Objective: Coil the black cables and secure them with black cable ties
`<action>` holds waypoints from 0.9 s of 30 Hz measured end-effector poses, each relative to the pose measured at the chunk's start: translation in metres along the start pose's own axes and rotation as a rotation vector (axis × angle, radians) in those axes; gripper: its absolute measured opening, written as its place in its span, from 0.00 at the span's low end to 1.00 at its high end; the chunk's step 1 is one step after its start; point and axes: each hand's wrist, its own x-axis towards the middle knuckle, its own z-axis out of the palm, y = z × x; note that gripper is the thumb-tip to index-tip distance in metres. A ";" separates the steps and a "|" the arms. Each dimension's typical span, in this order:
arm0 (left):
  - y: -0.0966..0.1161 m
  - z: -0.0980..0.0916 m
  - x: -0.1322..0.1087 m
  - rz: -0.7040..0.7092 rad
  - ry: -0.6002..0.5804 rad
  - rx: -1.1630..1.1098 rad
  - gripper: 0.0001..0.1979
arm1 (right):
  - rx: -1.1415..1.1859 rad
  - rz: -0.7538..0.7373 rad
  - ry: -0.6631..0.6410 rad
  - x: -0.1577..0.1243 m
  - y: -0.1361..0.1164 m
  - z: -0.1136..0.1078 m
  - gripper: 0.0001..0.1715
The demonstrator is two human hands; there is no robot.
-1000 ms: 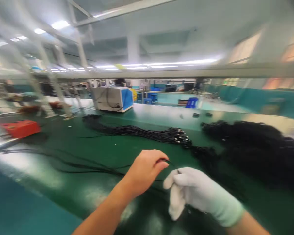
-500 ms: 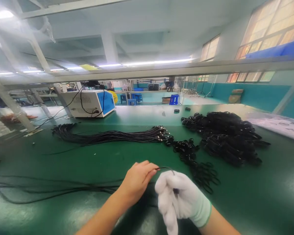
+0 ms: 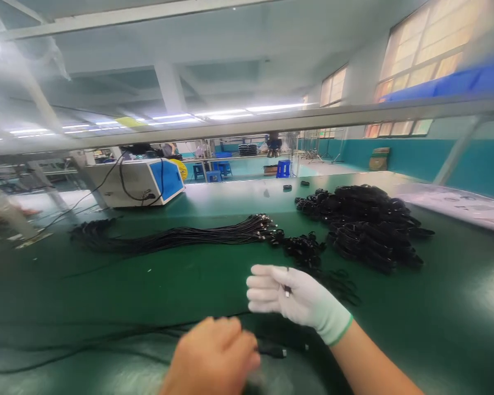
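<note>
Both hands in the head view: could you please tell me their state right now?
Left hand: blurred, fingers curled; whether it holds anything cannot be told.
Right hand, gloved: holding a small dark connector at the thumb, other fingers extended.

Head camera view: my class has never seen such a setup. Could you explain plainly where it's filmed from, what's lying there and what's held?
No robot here: a person's two hands, filmed by a camera worn on the head. The bare left hand is blurred, so whether it holds anything is unclear. The right hand, in a white glove, seems to hold a small connector under its thumb. On the green table lie loose black cables, a cable bundle and a pile of dark coils. A box with a blue side stands behind.
</note>
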 end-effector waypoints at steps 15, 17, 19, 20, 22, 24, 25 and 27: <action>-0.042 0.032 0.038 -0.443 -0.253 -0.758 0.13 | 0.180 0.109 -0.271 -0.005 0.036 0.025 0.20; -0.033 0.046 0.021 -0.478 -0.284 -0.629 0.16 | 0.251 -0.011 -0.199 -0.003 0.025 0.026 0.17; -0.019 0.055 0.002 -0.498 -0.350 -0.366 0.14 | 0.249 -0.118 -0.087 0.000 0.017 0.023 0.15; -0.012 0.058 -0.006 -0.473 -0.385 -0.226 0.12 | 0.225 -0.144 -0.028 0.001 0.015 0.021 0.15; 0.002 0.055 -0.017 -0.333 -0.404 -0.055 0.08 | 0.153 -0.147 0.071 0.003 0.019 0.016 0.16; 0.009 0.042 -0.015 -0.141 -0.328 -0.026 0.05 | 0.069 -0.079 0.080 0.002 0.028 0.014 0.16; 0.008 0.033 -0.009 -0.072 -0.272 -0.029 0.05 | 0.034 -0.028 0.038 0.001 0.034 0.013 0.14; -0.001 0.011 0.007 -0.028 -0.199 -0.049 0.08 | -0.008 0.074 -0.092 -0.004 0.043 0.013 0.12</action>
